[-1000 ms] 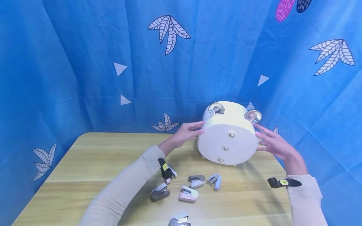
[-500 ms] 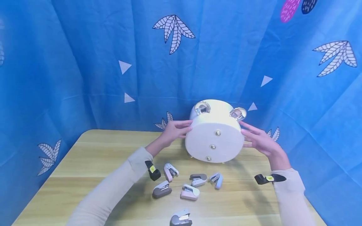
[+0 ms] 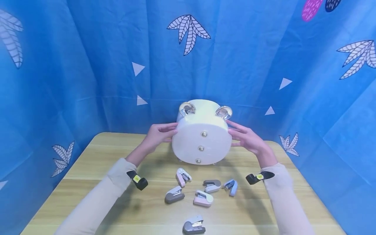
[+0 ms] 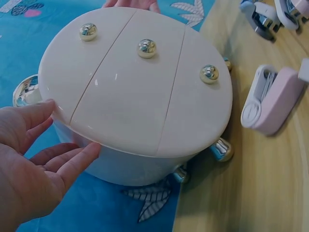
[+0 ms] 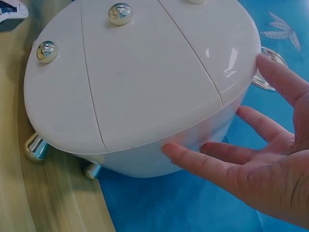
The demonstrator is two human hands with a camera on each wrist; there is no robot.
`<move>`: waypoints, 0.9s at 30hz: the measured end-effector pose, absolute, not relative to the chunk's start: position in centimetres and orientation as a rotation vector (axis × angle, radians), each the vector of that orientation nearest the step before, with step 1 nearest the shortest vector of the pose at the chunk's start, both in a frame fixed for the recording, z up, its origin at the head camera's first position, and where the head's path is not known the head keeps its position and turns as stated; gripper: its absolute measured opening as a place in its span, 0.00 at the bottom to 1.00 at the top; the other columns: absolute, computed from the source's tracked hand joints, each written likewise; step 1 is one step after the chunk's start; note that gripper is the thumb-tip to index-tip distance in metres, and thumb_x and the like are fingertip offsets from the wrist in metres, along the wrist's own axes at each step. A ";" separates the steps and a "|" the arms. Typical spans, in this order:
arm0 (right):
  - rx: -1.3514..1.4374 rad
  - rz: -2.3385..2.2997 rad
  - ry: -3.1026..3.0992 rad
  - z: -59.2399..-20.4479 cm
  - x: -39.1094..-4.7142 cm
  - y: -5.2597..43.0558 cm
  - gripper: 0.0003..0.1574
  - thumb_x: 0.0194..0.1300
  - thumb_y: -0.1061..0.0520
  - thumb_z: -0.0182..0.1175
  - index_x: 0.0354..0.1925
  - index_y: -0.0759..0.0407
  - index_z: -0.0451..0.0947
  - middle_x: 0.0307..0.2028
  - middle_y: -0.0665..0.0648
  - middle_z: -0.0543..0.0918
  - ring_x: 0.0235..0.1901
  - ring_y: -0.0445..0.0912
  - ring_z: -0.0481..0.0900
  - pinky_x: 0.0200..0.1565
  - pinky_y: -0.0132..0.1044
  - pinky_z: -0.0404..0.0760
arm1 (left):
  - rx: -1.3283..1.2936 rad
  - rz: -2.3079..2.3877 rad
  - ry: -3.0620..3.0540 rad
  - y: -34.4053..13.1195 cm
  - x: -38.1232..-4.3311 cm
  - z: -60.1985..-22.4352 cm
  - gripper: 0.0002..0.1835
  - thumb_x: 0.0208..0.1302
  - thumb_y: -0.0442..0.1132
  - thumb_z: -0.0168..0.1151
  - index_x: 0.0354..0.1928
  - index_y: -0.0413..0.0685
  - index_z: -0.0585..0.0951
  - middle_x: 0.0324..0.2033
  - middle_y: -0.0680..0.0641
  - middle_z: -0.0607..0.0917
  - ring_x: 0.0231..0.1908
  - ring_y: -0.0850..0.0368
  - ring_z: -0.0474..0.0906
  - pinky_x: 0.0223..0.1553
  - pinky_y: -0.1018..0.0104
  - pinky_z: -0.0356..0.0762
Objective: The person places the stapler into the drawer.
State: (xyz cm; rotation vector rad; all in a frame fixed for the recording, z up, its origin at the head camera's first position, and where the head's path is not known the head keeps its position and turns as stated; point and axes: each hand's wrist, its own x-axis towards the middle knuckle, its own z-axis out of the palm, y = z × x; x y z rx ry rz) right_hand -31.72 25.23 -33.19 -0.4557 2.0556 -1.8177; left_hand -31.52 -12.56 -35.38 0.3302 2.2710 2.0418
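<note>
A glossy white oval drawer box (image 3: 191, 140) stands upright toward the back of the table. Its front has three drawers, each with a gold knob (image 3: 201, 148); shiny ear-shaped pieces (image 3: 224, 113) stick up on top, and small metallic feet (image 4: 222, 150) show underneath. My left hand (image 3: 155, 135) touches the box's left side with fairly straight, spread fingers, thumb at the front rim. On the opposite side my right hand (image 3: 249, 138) does the same, fingertips (image 5: 176, 150) against the side wall and thumb close below an ear. The back of the box is hidden.
Several mini staplers lie in front of the box: a pink and white one (image 4: 273, 99), grey and white ones (image 3: 174, 195), a pale green and pink one (image 3: 203, 199), a blue one (image 3: 231, 187). A grey-blue stapler (image 3: 194, 226) sits nearest. Blue curtain (image 3: 117, 65) surrounds the wooden table (image 3: 88, 169).
Both hands have moved left together with the drawer box, from the right rear of the table to its middle rear. The staplers lie as before; the head view has shifted slightly.
</note>
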 end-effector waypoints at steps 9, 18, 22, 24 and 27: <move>-0.433 -1.811 2.055 -33.1 -32.7 22.6 0.37 0.67 0.49 0.55 0.70 0.42 0.55 0.67 0.58 0.64 0.61 0.56 0.71 0.55 0.60 0.72 | 0.286 2.005 2.322 -15.1 -31.5 -35.3 0.27 0.54 0.49 0.69 0.57 0.55 0.78 0.55 0.43 0.80 0.49 0.48 0.81 0.44 0.51 0.80; -0.427 -1.805 2.052 -33.0 -33.0 22.2 0.37 0.67 0.48 0.55 0.71 0.41 0.55 0.68 0.58 0.63 0.63 0.58 0.68 0.56 0.59 0.72 | 0.264 1.990 2.363 -15.4 -31.5 -35.2 0.27 0.53 0.51 0.69 0.56 0.55 0.78 0.54 0.44 0.80 0.49 0.48 0.81 0.46 0.48 0.79; -0.429 -1.777 2.072 -32.6 -33.1 22.2 0.37 0.67 0.48 0.55 0.71 0.43 0.54 0.68 0.58 0.62 0.64 0.58 0.66 0.58 0.60 0.70 | 0.240 1.921 2.494 -15.2 -31.3 -34.9 0.25 0.54 0.52 0.68 0.54 0.52 0.79 0.52 0.45 0.81 0.51 0.49 0.80 0.48 0.51 0.79; -0.431 -1.754 2.107 -32.2 -33.2 22.2 0.38 0.67 0.48 0.56 0.71 0.45 0.55 0.69 0.58 0.62 0.64 0.58 0.65 0.59 0.60 0.69 | 0.201 1.887 2.582 -14.9 -30.9 -34.4 0.23 0.54 0.51 0.68 0.50 0.51 0.80 0.49 0.46 0.82 0.50 0.50 0.79 0.48 0.54 0.80; -0.428 -1.697 2.183 -31.3 -33.3 21.9 0.40 0.65 0.48 0.58 0.70 0.50 0.55 0.68 0.58 0.61 0.64 0.58 0.65 0.59 0.58 0.69 | 0.137 1.883 2.669 -14.0 -30.1 -33.5 0.19 0.54 0.50 0.69 0.44 0.48 0.81 0.43 0.45 0.84 0.45 0.52 0.80 0.44 0.59 0.81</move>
